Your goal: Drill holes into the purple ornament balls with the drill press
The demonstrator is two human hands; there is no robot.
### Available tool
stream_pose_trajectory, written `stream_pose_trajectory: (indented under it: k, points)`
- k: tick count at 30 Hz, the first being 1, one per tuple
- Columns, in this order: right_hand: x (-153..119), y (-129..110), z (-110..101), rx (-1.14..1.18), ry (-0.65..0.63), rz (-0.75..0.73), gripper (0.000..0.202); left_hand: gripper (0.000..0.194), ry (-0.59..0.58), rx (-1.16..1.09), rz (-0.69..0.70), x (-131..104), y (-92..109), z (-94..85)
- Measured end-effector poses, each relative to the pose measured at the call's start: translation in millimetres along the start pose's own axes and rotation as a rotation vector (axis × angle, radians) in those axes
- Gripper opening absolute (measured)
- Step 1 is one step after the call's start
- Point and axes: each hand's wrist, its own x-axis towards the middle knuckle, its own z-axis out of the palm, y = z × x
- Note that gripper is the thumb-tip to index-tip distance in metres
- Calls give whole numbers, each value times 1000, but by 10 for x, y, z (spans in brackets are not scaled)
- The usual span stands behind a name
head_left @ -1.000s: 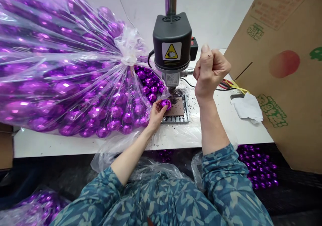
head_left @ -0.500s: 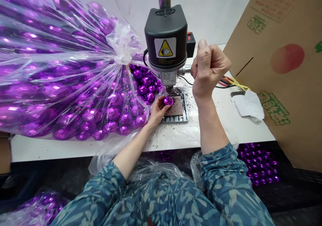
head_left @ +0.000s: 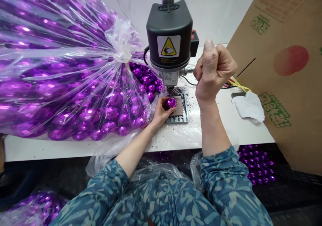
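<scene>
The left hand [head_left: 158,113] pinches a round faceted purple bauble [head_left: 171,102], no long axis discernible, under the black drill press [head_left: 169,35]; the right hand [head_left: 213,71] fists its lever, itself hidden.

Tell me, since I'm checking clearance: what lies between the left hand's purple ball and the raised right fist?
In the head view, the drill press head and its metal base plate lie between purple ball and right fist.

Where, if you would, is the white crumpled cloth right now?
The white crumpled cloth lies on the white table, right of the right hand, against the cardboard box.
</scene>
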Motion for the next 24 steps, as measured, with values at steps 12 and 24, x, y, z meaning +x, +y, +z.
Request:
stream_pose_trajectory:
  k: [12, 24]
  points:
    - [-175, 212, -33, 184, 119, -127, 61, 61, -6, -53, -10, -24, 27, -3]
    - [-310, 397, -104, 273, 116, -203, 64, 58, 1, -46, -10, -19, -7, 2]
